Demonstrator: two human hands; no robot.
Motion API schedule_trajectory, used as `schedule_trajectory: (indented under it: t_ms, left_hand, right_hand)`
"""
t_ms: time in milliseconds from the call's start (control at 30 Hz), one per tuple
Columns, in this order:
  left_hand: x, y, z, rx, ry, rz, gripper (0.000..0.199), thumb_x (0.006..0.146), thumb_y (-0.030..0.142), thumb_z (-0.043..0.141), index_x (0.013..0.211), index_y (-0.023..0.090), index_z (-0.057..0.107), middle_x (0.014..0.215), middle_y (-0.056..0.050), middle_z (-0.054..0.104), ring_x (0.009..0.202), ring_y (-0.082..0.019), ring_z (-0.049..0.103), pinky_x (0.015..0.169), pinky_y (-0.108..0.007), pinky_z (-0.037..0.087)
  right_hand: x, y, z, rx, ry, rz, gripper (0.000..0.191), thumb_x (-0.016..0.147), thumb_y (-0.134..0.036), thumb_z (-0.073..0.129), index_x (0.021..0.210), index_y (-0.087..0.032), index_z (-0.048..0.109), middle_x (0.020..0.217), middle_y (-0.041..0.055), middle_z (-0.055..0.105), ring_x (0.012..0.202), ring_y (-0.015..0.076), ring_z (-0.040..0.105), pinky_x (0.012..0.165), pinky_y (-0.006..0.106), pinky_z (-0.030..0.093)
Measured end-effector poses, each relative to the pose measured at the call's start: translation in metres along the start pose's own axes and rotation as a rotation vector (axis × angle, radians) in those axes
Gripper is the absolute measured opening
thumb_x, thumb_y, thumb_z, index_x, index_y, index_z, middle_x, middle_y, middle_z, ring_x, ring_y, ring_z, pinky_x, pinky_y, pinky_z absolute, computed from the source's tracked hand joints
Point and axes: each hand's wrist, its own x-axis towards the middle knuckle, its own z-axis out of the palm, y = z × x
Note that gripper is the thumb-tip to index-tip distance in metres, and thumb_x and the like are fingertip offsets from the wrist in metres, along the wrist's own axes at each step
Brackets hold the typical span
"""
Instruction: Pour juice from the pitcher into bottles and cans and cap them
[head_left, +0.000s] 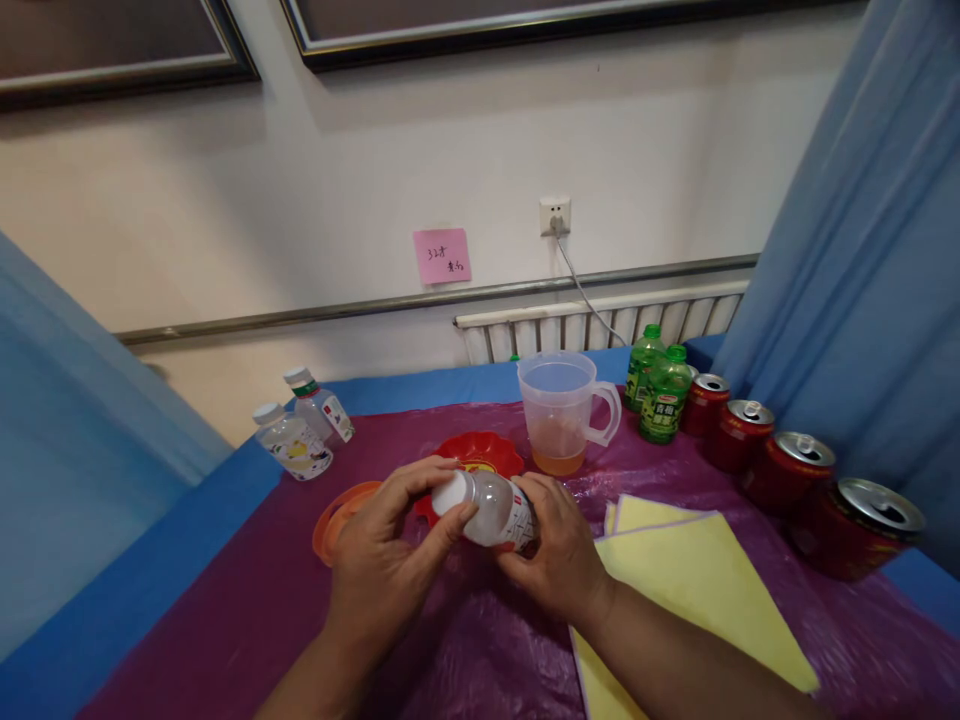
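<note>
A clear plastic bottle [491, 508] with a white cap and a printed label is held tilted on its side above the table. My left hand [401, 545] pinches the white cap [452, 492] between thumb and fingers. Around the labelled body, at the bottle's lower end, my right hand [559, 545] is wrapped. Behind the bottle lies a red scalloped dish [484, 447], partly hidden by it and my left hand. An orange plastic piece [341, 517], rounded in outline, shows beside my left hand, which covers part of it.
A measuring jug [559, 415] holds some orange liquid. Two capped bottles [296, 445] stand at left. Green bottles [665, 400] and several red cans [787, 470] line the right side. Yellow cloths [697, 590] lie on the purple sheet [247, 610] near my right forearm.
</note>
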Motion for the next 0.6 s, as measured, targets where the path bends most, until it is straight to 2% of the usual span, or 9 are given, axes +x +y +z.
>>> schedule_trajectory:
  t_ms: [167, 333, 467, 600]
  left_hand:
    - [0.0, 0.001, -0.003, 0.01, -0.043, 0.048, 0.019, 0.087, 0.033, 0.074, 0.104, 0.026, 0.071, 0.11, -0.003, 0.077, 0.104, -0.022, 0.074, 0.1, -0.041, 0.059]
    - [0.004, 0.004, -0.011, 0.016, -0.137, 0.107, 0.021, 0.088, 0.03, 0.073, 0.109, 0.027, 0.071, 0.112, -0.003, 0.077, 0.105, -0.022, 0.074, 0.1, -0.042, 0.059]
    - [0.009, 0.004, -0.023, -0.05, -0.291, 0.116, 0.034, 0.092, 0.026, 0.067, 0.126, 0.031, 0.066, 0.122, -0.004, 0.074, 0.111, -0.023, 0.072, 0.103, -0.043, 0.058]
    - [0.007, 0.01, -0.028, -0.25, -0.483, 0.071, 0.045, 0.097, 0.025, 0.059, 0.141, 0.036, 0.056, 0.142, -0.007, 0.064, 0.129, -0.027, 0.063, 0.108, -0.044, 0.055]
  right_hand:
    - [-0.001, 0.0, 0.001, 0.022, -0.002, 0.001, 0.072, 0.07, -0.022, 0.069, 0.137, -0.019, 0.044, 0.125, 0.0139, 0.061, 0.118, 0.0309, 0.058, 0.101, 0.053, 0.052]
    - [-0.001, 0.001, 0.002, 0.074, -0.022, 0.006, 0.073, 0.069, -0.019, 0.069, 0.137, -0.022, 0.045, 0.126, 0.0127, 0.061, 0.118, 0.0304, 0.059, 0.102, 0.052, 0.052]
    - [0.0, 0.001, 0.001, 0.139, -0.057, -0.004, 0.073, 0.069, -0.018, 0.07, 0.137, -0.023, 0.045, 0.124, 0.0115, 0.062, 0.116, 0.029, 0.06, 0.101, 0.049, 0.053]
    - [0.001, 0.0, 0.0, 0.206, -0.116, -0.018, 0.071, 0.069, -0.016, 0.07, 0.136, -0.023, 0.046, 0.124, 0.011, 0.062, 0.116, 0.0276, 0.06, 0.101, 0.047, 0.052]
